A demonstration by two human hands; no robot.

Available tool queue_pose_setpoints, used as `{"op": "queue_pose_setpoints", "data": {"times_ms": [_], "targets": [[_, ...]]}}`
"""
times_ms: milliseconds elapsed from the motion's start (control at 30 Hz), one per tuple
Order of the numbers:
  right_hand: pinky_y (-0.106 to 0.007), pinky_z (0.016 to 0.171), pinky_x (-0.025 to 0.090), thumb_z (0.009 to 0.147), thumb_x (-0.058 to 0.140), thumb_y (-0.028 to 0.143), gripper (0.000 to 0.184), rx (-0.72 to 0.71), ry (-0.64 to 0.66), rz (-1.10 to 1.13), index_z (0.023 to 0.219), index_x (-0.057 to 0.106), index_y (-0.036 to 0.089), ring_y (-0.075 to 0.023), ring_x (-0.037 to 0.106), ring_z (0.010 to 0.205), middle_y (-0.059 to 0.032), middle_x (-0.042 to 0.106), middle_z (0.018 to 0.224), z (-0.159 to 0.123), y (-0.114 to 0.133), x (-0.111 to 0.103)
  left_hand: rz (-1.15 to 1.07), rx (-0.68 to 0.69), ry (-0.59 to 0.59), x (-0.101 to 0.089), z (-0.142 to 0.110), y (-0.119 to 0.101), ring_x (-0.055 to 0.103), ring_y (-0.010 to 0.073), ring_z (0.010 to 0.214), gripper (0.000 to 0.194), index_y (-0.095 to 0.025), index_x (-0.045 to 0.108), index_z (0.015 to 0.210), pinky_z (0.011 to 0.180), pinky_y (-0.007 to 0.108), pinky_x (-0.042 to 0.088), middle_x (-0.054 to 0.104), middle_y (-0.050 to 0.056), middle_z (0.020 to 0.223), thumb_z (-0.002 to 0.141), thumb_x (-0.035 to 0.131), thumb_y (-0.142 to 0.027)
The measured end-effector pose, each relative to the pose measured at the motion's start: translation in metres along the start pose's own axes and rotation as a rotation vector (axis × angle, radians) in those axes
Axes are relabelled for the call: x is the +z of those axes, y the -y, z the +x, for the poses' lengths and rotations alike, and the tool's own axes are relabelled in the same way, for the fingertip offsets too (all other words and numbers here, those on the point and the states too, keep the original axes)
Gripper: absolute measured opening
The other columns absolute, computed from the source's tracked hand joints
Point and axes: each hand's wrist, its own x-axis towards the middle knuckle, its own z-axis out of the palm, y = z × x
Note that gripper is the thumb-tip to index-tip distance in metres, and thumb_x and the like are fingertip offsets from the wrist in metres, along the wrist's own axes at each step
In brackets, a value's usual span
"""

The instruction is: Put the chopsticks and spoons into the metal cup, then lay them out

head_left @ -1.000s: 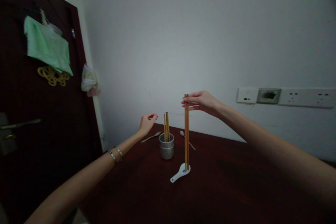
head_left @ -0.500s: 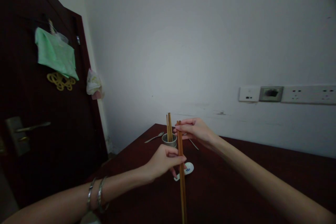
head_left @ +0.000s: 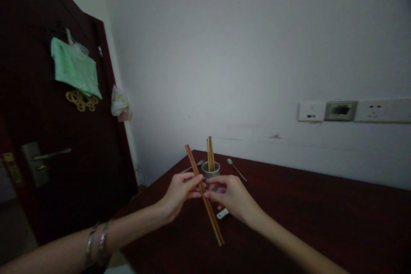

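Note:
A pair of long brown chopsticks [head_left: 210, 214] slants in the air above the table, upper ends leaning left. My left hand [head_left: 184, 188] pinches them around their middle between thumb and fingers. Just to the right, my right hand [head_left: 229, 197] has its thumb and fingers closed on the same pair. Behind the hands stands a round metal cup [head_left: 211, 174] holding several upright chopsticks [head_left: 210, 154]. Under my right hand only the handle of a white spoon [head_left: 222, 213] shows; the rest is hidden.
On the dark red table [head_left: 305, 218] a fork [head_left: 199, 163] lies left of the cup and a metal spoon [head_left: 236, 169] right of it. The wall with sockets [head_left: 372, 111] borders the far edge. At the left is a dark door [head_left: 41, 124] with a green cloth [head_left: 75, 66].
My right hand has slid down from the chopsticks' upper end to their middle. The chopsticks have tilted from near upright to leaning left, and my left hand has shifted left.

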Motion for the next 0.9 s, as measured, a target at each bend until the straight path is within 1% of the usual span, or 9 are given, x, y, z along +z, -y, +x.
{"op": "queue_pose_setpoints", "data": {"times_ms": [167, 300, 367, 467, 533, 667, 733, 800, 900], "targets": [[-0.017, 0.032, 0.043, 0.064, 0.06, 0.021, 0.025, 0.038, 0.011, -0.028, 0.089, 0.063, 0.018, -0.0068, 0.048, 0.044, 0.0026, 0.053, 0.061, 0.004, -0.008, 0.016, -0.036, -0.037, -0.022, -0.005, -0.002, 0.011, 0.061, 0.0183, 0.07, 0.031, -0.01, 0.063, 0.074, 0.065, 0.029, 0.049, 0.065, 0.011, 0.075, 0.068, 0.062, -0.041], [-0.018, 0.031, 0.044, 0.062, 0.061, 0.019, 0.041, 0.149, 0.058, 0.077, 0.102, 0.056, 0.015, -0.0101, 0.054, 0.047, 0.0031, 0.051, 0.061, 0.008, -0.018, 0.024, -0.075, -0.089, 0.014, -0.015, -0.002, 0.022, 0.061, 0.0185, 0.073, 0.031, -0.011, 0.064, 0.077, 0.069, 0.031, 0.049, 0.065, 0.011, 0.078, 0.068, 0.063, -0.04], [-0.019, 0.03, 0.045, 0.062, 0.061, 0.021, 0.048, 0.195, 0.073, 0.099, 0.108, 0.052, 0.014, -0.0118, 0.055, 0.048, 0.0019, 0.053, 0.062, 0.008, -0.029, 0.027, -0.062, -0.089, -0.005, -0.025, 0.002, 0.027, 0.06, 0.0168, 0.074, 0.031, -0.011, 0.063, 0.079, 0.07, 0.03, 0.049, 0.064, 0.009, 0.079, 0.068, 0.062, -0.041], [-0.021, 0.03, 0.044, 0.063, 0.06, 0.024, 0.048, 0.256, 0.073, 0.013, 0.109, 0.052, 0.013, -0.0135, 0.056, 0.051, -0.003, 0.058, 0.072, 0.002, -0.048, 0.033, 0.047, -0.08, -0.06, -0.052, 0.015, 0.036, 0.059, 0.0133, 0.07, 0.031, -0.012, 0.062, 0.074, 0.067, 0.026, 0.049, 0.063, 0.006, 0.075, 0.068, 0.061, -0.043], [-0.022, 0.032, 0.043, 0.064, 0.058, 0.025, 0.044, 0.286, 0.06, -0.129, 0.107, 0.054, 0.015, -0.0146, 0.058, 0.054, -0.0063, 0.06, 0.08, -0.005, -0.059, 0.036, 0.183, -0.121, -0.08, -0.077, 0.029, 0.044, 0.058, 0.0124, 0.064, 0.033, -0.012, 0.061, 0.069, 0.062, 0.025, 0.049, 0.062, 0.004, 0.069, 0.064, 0.063, -0.045], [-0.026, 0.055, 0.046, 0.064, 0.06, 0.022, 0.024, 0.181, 0.06, -0.533, 0.088, 0.064, 0.021, -0.0185, 0.061, 0.069, -0.0056, 0.064, 0.08, -0.016, -0.068, 0.039, 0.577, -0.22, -0.084, -0.129, 0.057, 0.067, 0.051, 0.012, 0.045, 0.038, -0.013, 0.054, 0.052, 0.048, 0.026, 0.046, 0.052, -0.001, 0.046, 0.055, 0.067, -0.048], [-0.027, 0.062, 0.045, 0.065, 0.059, 0.02, 0.016, 0.165, 0.105, -0.693, 0.079, 0.066, 0.022, -0.0208, 0.062, 0.076, -0.0066, 0.065, 0.081, -0.019, -0.067, 0.041, 0.753, -0.257, -0.04, -0.149, 0.066, 0.08, 0.049, 0.0124, 0.041, 0.038, -0.015, 0.049, 0.048, 0.043, 0.026, 0.042, 0.049, -0.002, 0.041, 0.052, 0.067, -0.048], [-0.028, 0.063, 0.045, 0.067, 0.057, 0.019, 0.016, 0.194, 0.15, -0.797, 0.079, 0.067, 0.02, -0.0234, 0.062, 0.08, -0.0098, 0.066, 0.087, -0.019, -0.065, 0.046, 0.892, -0.268, 0.001, -0.163, 0.07, 0.092, 0.047, 0.0126, 0.037, 0.037, -0.016, 0.047, 0.049, 0.04, 0.023, 0.037, 0.047, -0.003, 0.038, 0.054, 0.066, -0.048], [-0.032, 0.068, 0.046, 0.07, 0.051, 0.013, 0.022, 0.18, 0.196, -0.908, 0.085, 0.066, 0.016, -0.0264, 0.061, 0.085, -0.0142, 0.065, 0.092, -0.018, -0.065, 0.055, 1.084, -0.228, 0.056, -0.173, 0.072, 0.105, 0.046, 0.0122, 0.037, 0.033, -0.017, 0.046, 0.05, 0.039, 0.021, 0.032, 0.046, -0.003, 0.038, 0.058, 0.063, -0.044]]}}
